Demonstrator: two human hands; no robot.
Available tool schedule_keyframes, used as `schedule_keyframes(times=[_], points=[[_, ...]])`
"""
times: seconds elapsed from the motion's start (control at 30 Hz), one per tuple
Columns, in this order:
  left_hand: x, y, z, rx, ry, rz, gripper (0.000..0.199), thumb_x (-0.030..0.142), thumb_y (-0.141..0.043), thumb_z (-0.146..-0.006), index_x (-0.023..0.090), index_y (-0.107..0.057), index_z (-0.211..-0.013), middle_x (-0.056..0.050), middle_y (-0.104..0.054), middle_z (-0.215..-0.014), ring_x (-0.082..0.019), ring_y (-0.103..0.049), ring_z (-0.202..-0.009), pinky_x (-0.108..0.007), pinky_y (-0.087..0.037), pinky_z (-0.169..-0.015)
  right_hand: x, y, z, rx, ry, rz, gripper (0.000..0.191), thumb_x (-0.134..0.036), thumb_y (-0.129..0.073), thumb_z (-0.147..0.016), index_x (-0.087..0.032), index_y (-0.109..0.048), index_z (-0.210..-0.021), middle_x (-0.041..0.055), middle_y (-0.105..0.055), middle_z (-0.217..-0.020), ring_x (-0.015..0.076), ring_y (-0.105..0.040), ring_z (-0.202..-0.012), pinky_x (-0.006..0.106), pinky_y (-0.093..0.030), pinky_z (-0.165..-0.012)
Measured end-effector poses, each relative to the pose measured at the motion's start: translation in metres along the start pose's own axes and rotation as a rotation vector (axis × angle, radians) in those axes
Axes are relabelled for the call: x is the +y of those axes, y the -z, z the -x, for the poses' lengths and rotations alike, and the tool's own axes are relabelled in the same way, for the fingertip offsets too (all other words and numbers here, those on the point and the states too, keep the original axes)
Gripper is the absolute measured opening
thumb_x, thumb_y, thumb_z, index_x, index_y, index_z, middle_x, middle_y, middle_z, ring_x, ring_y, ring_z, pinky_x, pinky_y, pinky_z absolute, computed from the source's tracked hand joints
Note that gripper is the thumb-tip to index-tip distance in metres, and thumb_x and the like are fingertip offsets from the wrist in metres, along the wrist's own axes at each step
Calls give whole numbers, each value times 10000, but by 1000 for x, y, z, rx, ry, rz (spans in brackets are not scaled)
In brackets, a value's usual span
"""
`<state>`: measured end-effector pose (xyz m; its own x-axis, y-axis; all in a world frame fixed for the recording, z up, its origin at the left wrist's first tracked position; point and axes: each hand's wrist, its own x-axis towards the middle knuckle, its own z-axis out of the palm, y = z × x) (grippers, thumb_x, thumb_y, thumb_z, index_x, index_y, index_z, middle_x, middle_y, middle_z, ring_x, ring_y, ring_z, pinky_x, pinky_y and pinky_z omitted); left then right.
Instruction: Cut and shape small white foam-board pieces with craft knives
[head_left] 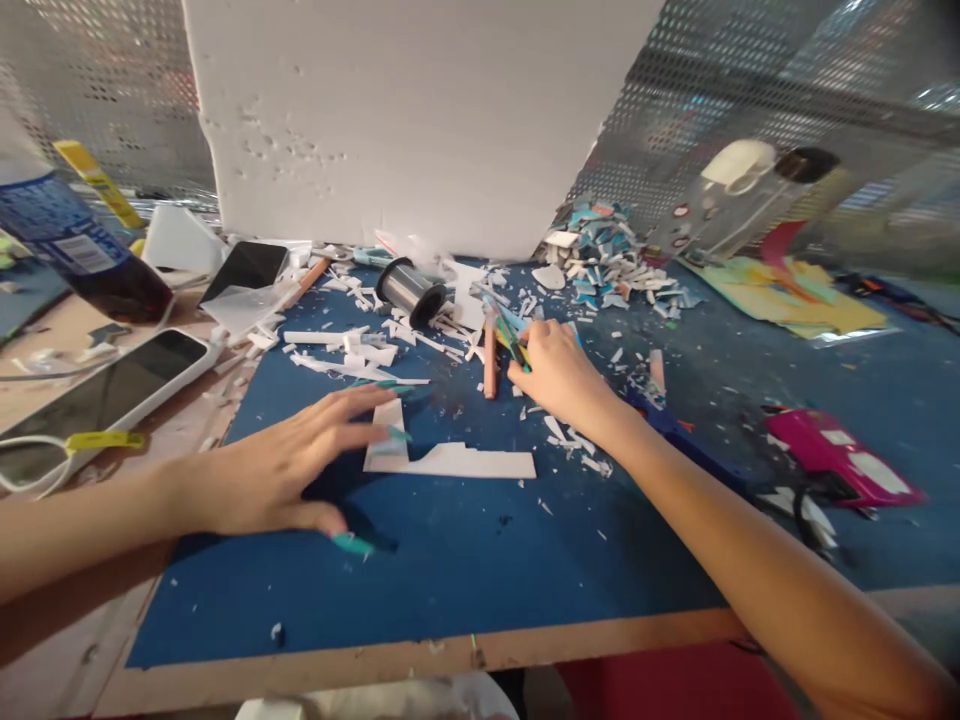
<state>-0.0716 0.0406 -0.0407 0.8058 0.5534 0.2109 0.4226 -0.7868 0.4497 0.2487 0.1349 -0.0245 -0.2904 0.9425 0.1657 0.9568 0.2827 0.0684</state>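
The white piece (pixel 480 463) lies flat at the centre of the blue mat (pixel 450 570), roughly L-shaped, with a stepped upper edge. Shaping is judged well under way: the outline appears cut, and loose white strips (pixel 337 345) and a heap of white and blue offcuts (pixel 600 265) lie beyond it. The piece is not joined to any other part; how much trimming is left is not evident. The left hand (pixel 281 460) is over the piece's left end, fingers spread and thumb apart, pinching nothing. The right hand (pixel 562 370) is at a green pen-like tool (pixel 514 340), near an orange-brown stick (pixel 490 360); its fingers are curled, but whether they pinch the tool cannot be told from this angle. Containers: a labelled bottle (pixel 79 235) at the left holds dark liquid in its lower part. A grey spool (pixel 411 292) lies on its side among the scraps. The mat rests on the bench (pixel 360 658); a white board (pixel 420 120) stands at the rear.
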Motion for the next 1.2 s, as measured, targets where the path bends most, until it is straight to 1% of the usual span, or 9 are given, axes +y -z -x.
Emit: schedule_keyframes(times=[0.13, 0.23, 0.4, 0.5, 0.6, 0.7, 0.83, 1.03, 1.2], points=[[5, 8, 5, -222, -140, -165, 680, 616, -503, -908, 354, -308, -1505, -103, 67, -1652, -450, -100, -1487, -674, -215, -1143, 3, -3, 2, 54, -9, 40, 222, -178, -517, -889, -35, -617, -1026, 213, -639, -1009, 377, -551, -1044, 507, -449, -910], [5, 8, 6, -258, -119, -187, 693, 624, -493, -908, 382, -272, -1519, -86, 45, -1655, -453, -156, -1476, -678, -221, -1139, 7, -3, 3, 88, 2, 62, 202, -145, -494, -911, -60, -636, -1026, 188, -661, -1005, 364, -565, -1022, 490, -458, -882], [6, 6, 7, -136, -95, -138, 601, 511, -527, -935, 435, -312, -1491, -88, -207, -1602, -426, -241, -1450, -647, -331, -1107, 10, 0, -1, 68, 0, -45, 235, -68, -457, -893, -62, -651, -1025, 195, -679, -1000, 315, -620, -946, 419, -487, -832], [4, 8, 1, -76, -61, -65, 689, 340, -524, -972, 445, -134, -1530, -90, -305, -1562, -340, -312, -1443, -551, -389, -1111, 10, 0, -2, 137, -5, -106, 255, -61, -475, -871, -97, -669, -1032, 173, -700, -986, 310, -648, -920, 404, -507, -779], [-2, 11, -8, -58, -3, 73, 843, 377, -533, -967, 342, 74, -1550, -119, -472, -1465, -298, -469, -1346, -472, -445, -1078, 11, 0, 0, 199, 23, -143, 256, -77, -485, -875, -126, -689, -1023, 150, -719, -969, 302, -670, -897, 412, -526, -768], [-3, 12, -12, -34, 41, 133, 796, 455, -587, -925, 308, -103, -1540, -99, -627, -1226, -282, -619, -1113, -415, -527, -950, 14, 1, 5, 237, 41, -169, 270, -107, -492, -893, -126, -695, -1070, 143, -731, -1000, 294, -687, -911, 422, -541, -802], [13, -1, 1, 4, 82, 84, 641, 466, -658, -875, 260, -363, -1406, -85, -618, -1071, -249, -626, -921, -361, -561, -801, 17, 4, 8, 275, 46, -182, 324, -118, -453, -912, -138, -670, -1151, 142, -717, -1126, 295, -675, -1025, 450, -533, -890], [48, -30, 9, 284, 245, -139, 549, 398, -506, -969, 194, -213, -1386, -151, -469, -1131, -262, -590, -950, -372, -593, -681, 15, 4, 9, 338, -13, -216, 272, -153, -427, -931, -124, -622, -1120, 184, -707, -1077, 304, -674, -998, 449, -518, -867], [48, -30, -10, 415, 320, -195, 628, 569, -486, -930, 175, -200, -1326, -165, -413, -1121, -264, -563, -879, -415, -593, -607, 3, 7, 18, 377, -4, -316, 284, -122, -371, -921, -135, -574, -1120, 177, -705, -1011, 287, -688, -921, 437, -526, -789]])
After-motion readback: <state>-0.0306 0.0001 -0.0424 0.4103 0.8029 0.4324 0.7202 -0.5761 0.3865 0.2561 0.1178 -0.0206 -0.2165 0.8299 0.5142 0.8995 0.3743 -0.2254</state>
